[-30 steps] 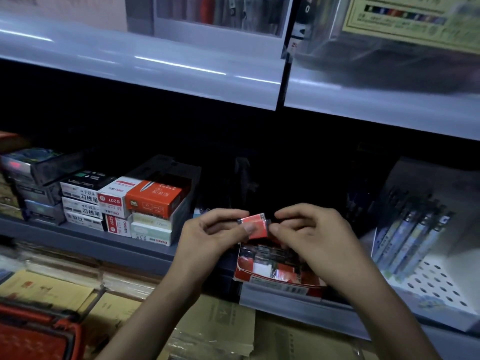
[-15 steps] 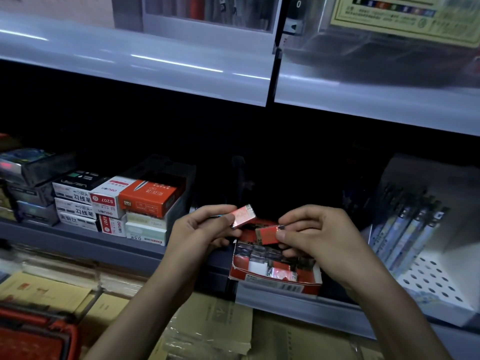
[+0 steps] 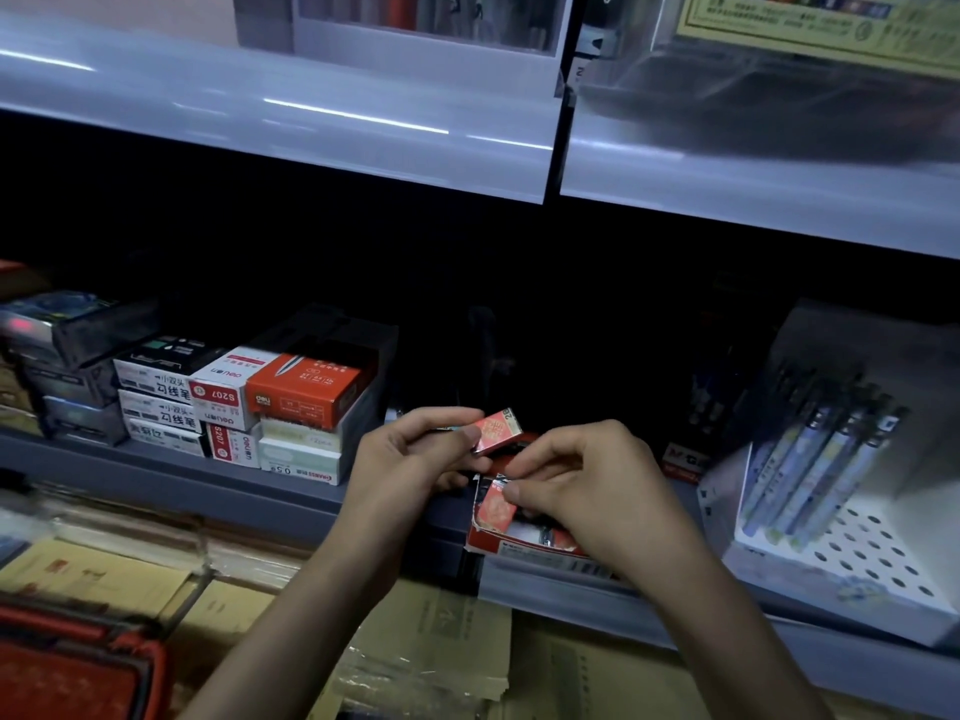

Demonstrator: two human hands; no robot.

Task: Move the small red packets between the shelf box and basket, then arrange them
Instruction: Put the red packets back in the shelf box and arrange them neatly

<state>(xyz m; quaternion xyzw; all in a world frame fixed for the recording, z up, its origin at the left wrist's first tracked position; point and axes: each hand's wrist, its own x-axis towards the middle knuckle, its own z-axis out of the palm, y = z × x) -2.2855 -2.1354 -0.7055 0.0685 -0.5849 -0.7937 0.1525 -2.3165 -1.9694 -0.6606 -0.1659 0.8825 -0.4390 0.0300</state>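
Head view: my left thumb and fingertips (image 3: 470, 434) are clamped on one red packet (image 3: 500, 430), tilted, its far end poking out to the right, just above the shelf box (image 3: 524, 544). My left hand (image 3: 410, 459) is curled, knuckles up, wrist bent back toward me. Lower down, my right thumb pinches a second red packet (image 3: 496, 510) against the curled fingers, right at the box's open top; I can't tell whether it touches the packets inside. My right hand (image 3: 587, 491) arches over the box and hides most of it. Both bare forearms run in from the bottom edge, converging at the shelf (image 3: 208, 485). The red basket (image 3: 78, 662) sits low at my left, well apart. Stacked stationery boxes (image 3: 291, 402) stand left, a pen display (image 3: 821, 459) right.
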